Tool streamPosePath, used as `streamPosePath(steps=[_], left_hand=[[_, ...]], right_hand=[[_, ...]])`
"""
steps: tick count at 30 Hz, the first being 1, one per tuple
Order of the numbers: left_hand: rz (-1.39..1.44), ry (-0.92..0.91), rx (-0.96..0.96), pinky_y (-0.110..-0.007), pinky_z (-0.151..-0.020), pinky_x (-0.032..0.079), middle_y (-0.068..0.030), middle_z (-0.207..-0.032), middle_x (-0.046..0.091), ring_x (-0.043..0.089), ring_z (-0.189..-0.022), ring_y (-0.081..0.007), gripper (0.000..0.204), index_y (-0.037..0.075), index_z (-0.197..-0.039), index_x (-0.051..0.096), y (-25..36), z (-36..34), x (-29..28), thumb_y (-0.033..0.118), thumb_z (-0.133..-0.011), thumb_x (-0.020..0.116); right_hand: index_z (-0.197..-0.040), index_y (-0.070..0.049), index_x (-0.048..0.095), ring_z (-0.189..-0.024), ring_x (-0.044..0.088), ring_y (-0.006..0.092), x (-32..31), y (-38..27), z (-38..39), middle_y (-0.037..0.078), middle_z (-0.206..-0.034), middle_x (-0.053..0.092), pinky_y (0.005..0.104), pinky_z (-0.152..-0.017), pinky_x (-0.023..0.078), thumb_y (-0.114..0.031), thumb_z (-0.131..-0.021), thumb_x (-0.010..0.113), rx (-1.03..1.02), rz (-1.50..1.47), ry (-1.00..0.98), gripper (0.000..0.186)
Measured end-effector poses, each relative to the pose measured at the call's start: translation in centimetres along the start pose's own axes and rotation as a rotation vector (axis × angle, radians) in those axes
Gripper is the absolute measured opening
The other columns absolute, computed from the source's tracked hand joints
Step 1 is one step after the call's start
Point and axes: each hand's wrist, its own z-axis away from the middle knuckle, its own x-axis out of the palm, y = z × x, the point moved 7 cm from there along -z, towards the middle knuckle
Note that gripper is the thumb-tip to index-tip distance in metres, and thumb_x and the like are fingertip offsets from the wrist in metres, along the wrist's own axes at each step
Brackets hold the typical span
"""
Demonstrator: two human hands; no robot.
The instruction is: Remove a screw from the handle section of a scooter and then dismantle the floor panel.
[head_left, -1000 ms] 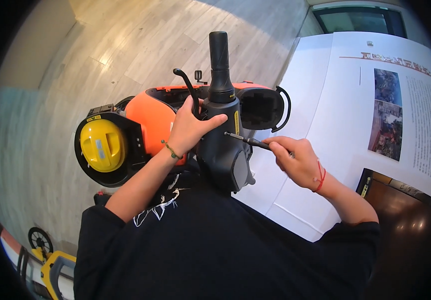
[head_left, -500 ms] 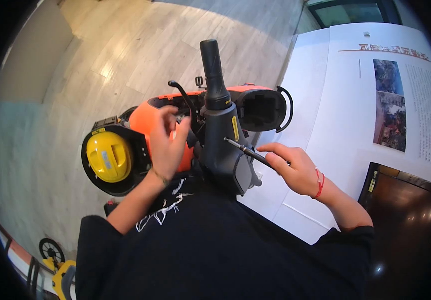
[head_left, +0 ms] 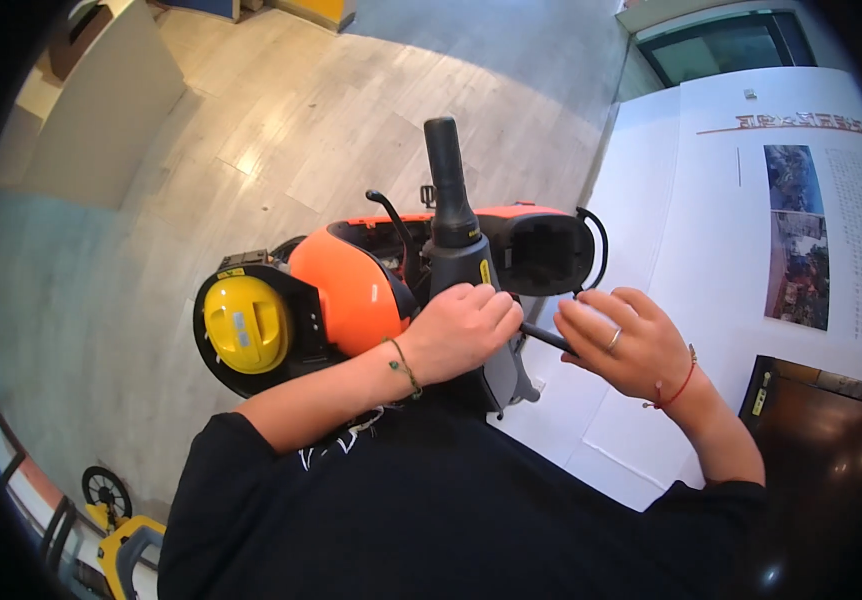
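My left hand [head_left: 463,330] is drawn in narrow, fingers bunched round the front part of a slim black rod-shaped hand tool [head_left: 548,338], whose tip is hidden beneath them; my right hand [head_left: 626,345] is held flatter, fingers stretched out side by side, the tool's rear end meeting their undersides; my right thumb is out of sight, so I cannot tell whether that hand pinches the tool. The tool slants down to the right between my two hands, its front end by a dark grey, tapering plastic housing [head_left: 461,265] that my left hand partly covers; I wear a green cord bracelet [head_left: 406,370] on my left wrist, a red one [head_left: 681,385] on my right.

From the housing a black cylindrical grip [head_left: 448,180] points away from me, a curved black lever [head_left: 391,225] just left of it; beyond lies a smooth, rounded orange shell [head_left: 351,290], with a domed yellow plastic piece [head_left: 244,325] in a black surround to its left; right of the housing sits an open black compartment [head_left: 541,250], a bowed black bar [head_left: 603,252] along its outer side.

Farther out, pale wood-plank floor [head_left: 331,110] spreads ahead; a white panel [head_left: 641,250] bearing photographs stands at right, a glossy dark screen [head_left: 831,450] nearer me.
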Motion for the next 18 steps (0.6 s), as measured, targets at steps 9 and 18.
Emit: streamPosePath(steps=[9,18], left_hand=[[0.081,-0.018,-0.068,-0.031,-0.068,0.046,-0.0041,-0.078,0.051,0.056,-0.075,-0.0196,0.018,0.010,-0.085,0.052,-0.3,-0.8,0.0,0.016,-0.077,0.066],[0.077,-0.109,-0.056,-0.032,-0.070,0.048,-0.0048,-0.080,0.053,0.058,-0.078,-0.0209,0.013,0.009,-0.082,0.054,-0.5,-0.5,-1.4,0.016,-0.077,0.064]], right_hand=[[-0.097,0.003,0.065,-0.075,0.059,0.0182,0.9,0.4,-0.6,0.008,-0.082,0.060,0.0258,-0.067,0.048,-0.024,-0.088,0.063,-0.720,0.155,0.065,0.029],[-0.092,0.000,0.064,-0.050,0.041,0.0121,2.3,0.2,-0.7,-0.001,-0.060,0.039,0.0247,-0.048,0.035,-0.038,-0.092,0.059,-0.675,0.084,0.205,0.039]])
